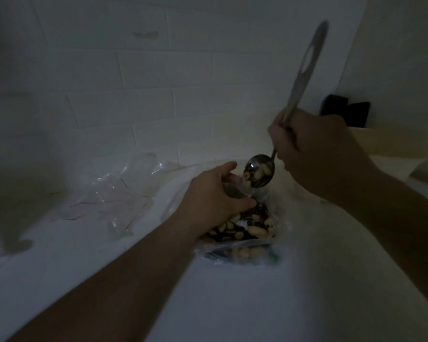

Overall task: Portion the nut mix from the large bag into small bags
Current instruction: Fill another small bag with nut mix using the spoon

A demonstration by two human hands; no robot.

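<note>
We see two hands at work over one white surface (232,304) in dim light. Our right hand (314,154) is curled tight round the handle of one long metal spoon (292,107), whose bowl hangs tipped downward with a small heap of nuts in it; we cannot count them. The bowl sits just above the mouth of one small clear bag (237,188), which our left hand (213,196) pinches open, thumb below and fingers above the rim. How much the small bag holds we cannot tell.

Just beneath the left hand lies one large clear bag (242,245), near the middle of the surface, with the nut mix (242,230) piled inside: pale kernels among dark pieces, too many and too blurred to number.

Toward the surface's left side, against the tiled wall (134,70), lies a crumpled heap of clear plastic bags (119,196); their count is not clear. At the far right corner one dark object (346,112) stands against the wall.
</note>
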